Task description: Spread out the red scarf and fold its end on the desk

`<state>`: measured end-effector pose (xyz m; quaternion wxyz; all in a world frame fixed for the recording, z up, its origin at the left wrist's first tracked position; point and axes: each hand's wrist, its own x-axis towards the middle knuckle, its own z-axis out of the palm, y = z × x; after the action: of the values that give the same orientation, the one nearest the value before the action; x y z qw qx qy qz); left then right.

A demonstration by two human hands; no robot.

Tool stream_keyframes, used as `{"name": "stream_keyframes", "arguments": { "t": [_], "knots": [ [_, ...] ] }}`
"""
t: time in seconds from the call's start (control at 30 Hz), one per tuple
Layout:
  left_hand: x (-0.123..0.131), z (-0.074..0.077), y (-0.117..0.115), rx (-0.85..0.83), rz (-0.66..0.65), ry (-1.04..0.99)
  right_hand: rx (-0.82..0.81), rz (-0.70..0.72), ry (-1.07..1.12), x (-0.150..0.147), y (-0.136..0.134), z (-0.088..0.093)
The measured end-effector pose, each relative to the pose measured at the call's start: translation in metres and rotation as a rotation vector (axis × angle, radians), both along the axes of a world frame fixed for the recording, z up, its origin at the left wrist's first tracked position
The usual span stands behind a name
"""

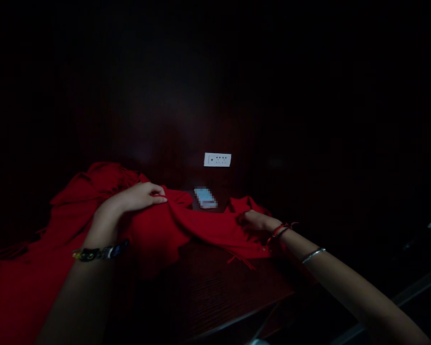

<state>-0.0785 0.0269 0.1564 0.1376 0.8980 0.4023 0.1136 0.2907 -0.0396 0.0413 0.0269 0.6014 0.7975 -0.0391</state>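
A red fringed scarf point(215, 226) stretches between my two hands over a dark wooden surface. My left hand point(143, 196) pinches its upper edge between thumb and fingers, lifting it a little. At the other end, my right hand point(256, 220) is closed on a bunched part of the scarf, with its fingertips partly hidden in shadow and folds. Loose fringe hangs below the scarf near my right hand. More red fringed cloth point(75, 201) lies heaped beside and under my left forearm; I cannot tell whether it is the same piece.
A pale blurred rectangular object point(205, 197), perhaps a phone, lies behind the scarf. A white socket panel point(217, 160) is set in the dark back wall. The front edge of the wooden surface point(215, 282) runs along the bottom. Deep shadow hides the surroundings.
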Motion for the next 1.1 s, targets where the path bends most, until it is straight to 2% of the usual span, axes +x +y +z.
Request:
{"name": "stream_keyframes", "arguments": {
  "t": [0.13, 0.23, 0.37, 0.47, 0.53, 0.63, 0.73, 0.77, 0.83, 0.87, 0.97, 1.03, 1.1],
  "knots": [
    [0.000, -0.008, 0.012, 0.049, 0.117, 0.052, 0.093, 0.006, 0.007, -0.004, -0.002, -0.006],
    [-0.002, -0.017, 0.022, 0.063, 0.181, 0.081, 0.247, -0.068, 0.159, 0.008, -0.003, 0.008],
    [-0.009, -0.024, 0.035, 0.039, 0.223, 0.068, 0.630, -0.277, 0.532, 0.037, -0.004, 0.056],
    [-0.016, -0.019, 0.032, 0.041, 0.091, -0.104, 0.826, -0.231, 0.683, 0.047, -0.014, 0.099],
    [-0.022, -0.008, 0.020, 0.070, 0.038, -0.244, 0.940, -0.216, 0.697, 0.045, -0.027, 0.127],
    [-0.031, 0.012, -0.009, 0.118, 0.072, -0.458, 1.104, -0.172, 0.680, 0.040, -0.048, 0.162],
    [-0.033, 0.027, -0.031, 0.123, 0.095, -0.562, 1.200, -0.152, 0.657, 0.040, -0.054, 0.176],
    [-0.031, 0.028, -0.033, 0.121, 0.103, -0.538, 1.198, -0.164, 0.642, 0.041, -0.050, 0.172],
    [-0.025, 0.024, -0.025, 0.127, 0.137, -0.403, 1.088, -0.212, 0.565, 0.043, -0.035, 0.153],
    [-0.021, 0.018, -0.017, 0.134, 0.166, -0.309, 0.982, -0.240, 0.500, 0.044, -0.025, 0.137],
    [-0.009, -0.013, 0.015, 0.126, 0.322, 0.013, 0.510, -0.294, 0.209, 0.035, 0.005, 0.081],
    [-0.004, -0.033, 0.033, 0.086, 0.403, 0.165, 0.409, -0.216, 0.159, 0.022, 0.017, 0.049],
    [0.001, -0.045, 0.041, 0.088, 0.382, 0.196, 0.360, -0.116, 0.253, 0.002, 0.019, 0.030]
  ]
}}
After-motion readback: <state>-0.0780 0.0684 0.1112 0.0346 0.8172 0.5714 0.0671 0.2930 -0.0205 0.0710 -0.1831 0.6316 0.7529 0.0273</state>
